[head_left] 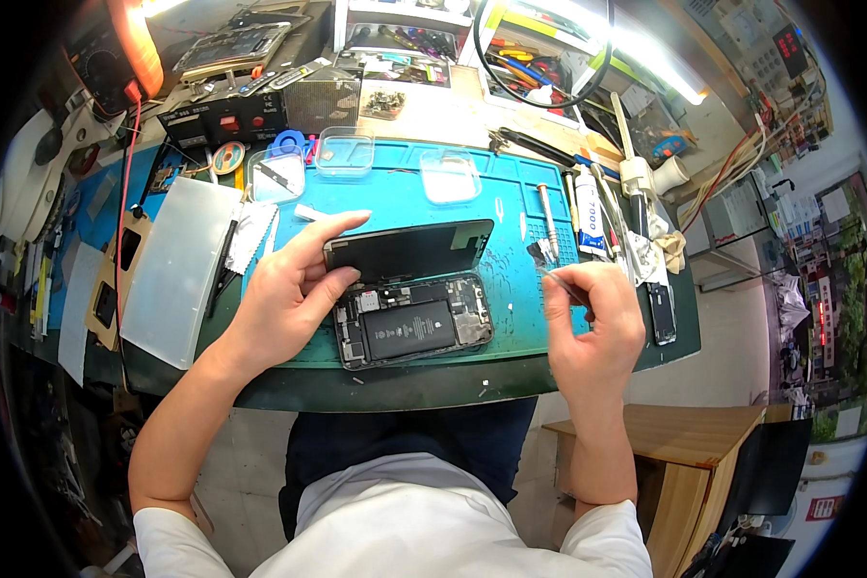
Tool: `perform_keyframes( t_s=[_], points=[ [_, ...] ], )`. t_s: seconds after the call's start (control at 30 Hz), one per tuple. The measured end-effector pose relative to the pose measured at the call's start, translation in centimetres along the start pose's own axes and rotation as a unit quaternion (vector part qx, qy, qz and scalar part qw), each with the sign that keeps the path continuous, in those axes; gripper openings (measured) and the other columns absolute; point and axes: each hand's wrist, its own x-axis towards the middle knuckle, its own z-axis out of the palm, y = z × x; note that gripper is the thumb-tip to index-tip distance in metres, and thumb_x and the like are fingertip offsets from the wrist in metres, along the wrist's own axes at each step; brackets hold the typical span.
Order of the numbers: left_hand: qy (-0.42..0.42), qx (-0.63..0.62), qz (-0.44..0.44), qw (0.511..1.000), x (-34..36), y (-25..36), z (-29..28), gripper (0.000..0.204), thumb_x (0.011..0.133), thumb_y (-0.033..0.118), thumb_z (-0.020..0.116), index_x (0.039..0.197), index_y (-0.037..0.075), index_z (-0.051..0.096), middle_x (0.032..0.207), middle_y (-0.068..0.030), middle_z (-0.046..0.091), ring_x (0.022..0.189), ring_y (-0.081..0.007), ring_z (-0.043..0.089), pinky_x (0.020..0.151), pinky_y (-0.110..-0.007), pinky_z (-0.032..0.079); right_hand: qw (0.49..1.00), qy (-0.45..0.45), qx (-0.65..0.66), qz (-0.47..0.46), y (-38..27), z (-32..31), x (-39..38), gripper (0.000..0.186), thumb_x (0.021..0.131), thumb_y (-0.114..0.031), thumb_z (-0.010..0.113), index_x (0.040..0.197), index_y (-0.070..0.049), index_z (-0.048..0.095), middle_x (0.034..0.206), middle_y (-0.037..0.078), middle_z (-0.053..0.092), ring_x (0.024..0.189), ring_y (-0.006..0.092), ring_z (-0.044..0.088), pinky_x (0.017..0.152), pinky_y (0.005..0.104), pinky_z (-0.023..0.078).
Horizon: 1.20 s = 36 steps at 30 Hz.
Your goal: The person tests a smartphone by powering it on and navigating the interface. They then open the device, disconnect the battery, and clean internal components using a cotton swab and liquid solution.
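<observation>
An opened smartphone point(470, 323) lies on the blue repair mat, its black battery point(409, 328) and circuit boards exposed. My left hand point(284, 294) pinches the left end of its screen panel point(409, 252), which stands tilted up along the phone's far edge with its dark inner side toward me. To the right of the phone and apart from it, my right hand point(602, 332) is closed above the mat around slim metal tweezers point(570, 291), mostly hidden by the fingers. A small dark piece point(539, 253) shows just beyond those fingertips.
Clear plastic boxes point(450, 175) stand along the back of the mat point(395, 193). At right are a screwdriver point(547, 217), a white glue tube point(590, 217) and another phone part point(661, 313). A translucent sheet point(178, 275) lies at left, a black power unit point(223, 123) behind.
</observation>
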Motion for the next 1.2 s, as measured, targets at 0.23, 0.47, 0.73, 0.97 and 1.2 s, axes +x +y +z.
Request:
perform_keyframes(
  t_s=[0.23,0.47,0.73,0.97,1.2],
  points=[
    [-0.013,0.018,-0.008,1.000,-0.1,0.2,-0.4,0.053,0.097,-0.008,0.061,0.148,0.005,0.051,0.086,0.0003,0.059,0.074,-0.0032,0.057,0.066,-0.022,0.048,0.993,-0.112,-0.026,-0.021,-0.2,0.3,-0.2,0.009,0.080,-0.007,0.077,0.083,-0.008,0.068,0.080,0.004,0.066,0.072,0.0245,0.064,0.062,0.0355,0.050],
    [-0.033,-0.028,-0.019,0.999,0.1,1.1,-0.2,0.054,0.098,-0.010,0.057,0.150,0.001,0.047,0.116,-0.0078,0.065,0.099,-0.0080,0.065,0.084,-0.023,0.053,0.982,-0.149,0.027,-0.117,-2.5,3.5,-0.1,0.012,0.079,-0.009,0.079,0.084,-0.009,0.067,0.081,0.003,0.062,0.072,0.0234,0.061,0.062,0.0363,0.049],
    [-0.037,0.007,-0.004,0.999,0.1,0.6,-0.6,0.052,0.098,-0.010,0.057,0.149,0.002,0.048,0.121,-0.0092,0.065,0.102,-0.0096,0.066,0.088,-0.025,0.056,0.977,-0.164,-0.014,-0.138,-3.7,5.9,0.4,0.015,0.078,-0.010,0.078,0.083,-0.009,0.065,0.080,0.004,0.059,0.072,0.0232,0.060,0.062,0.0360,0.049],
    [-0.038,0.005,-0.002,0.999,0.1,0.6,-0.6,0.053,0.098,-0.011,0.057,0.149,0.003,0.049,0.123,-0.0097,0.065,0.102,-0.0097,0.066,0.090,-0.025,0.057,0.975,-0.164,-0.014,-0.151,-3.6,6.3,0.4,0.014,0.077,-0.009,0.079,0.083,-0.008,0.066,0.080,0.003,0.059,0.072,0.0228,0.060,0.062,0.0356,0.048],
    [-0.038,0.008,-0.011,0.999,0.1,0.7,-0.6,0.053,0.098,-0.010,0.057,0.148,0.003,0.049,0.125,-0.0109,0.065,0.106,-0.0119,0.067,0.093,-0.027,0.057,0.972,-0.172,-0.015,-0.162,-3.6,6.3,0.5,0.013,0.079,-0.010,0.077,0.083,-0.008,0.065,0.081,0.004,0.058,0.074,0.0233,0.060,0.064,0.0360,0.048]
  ],
)
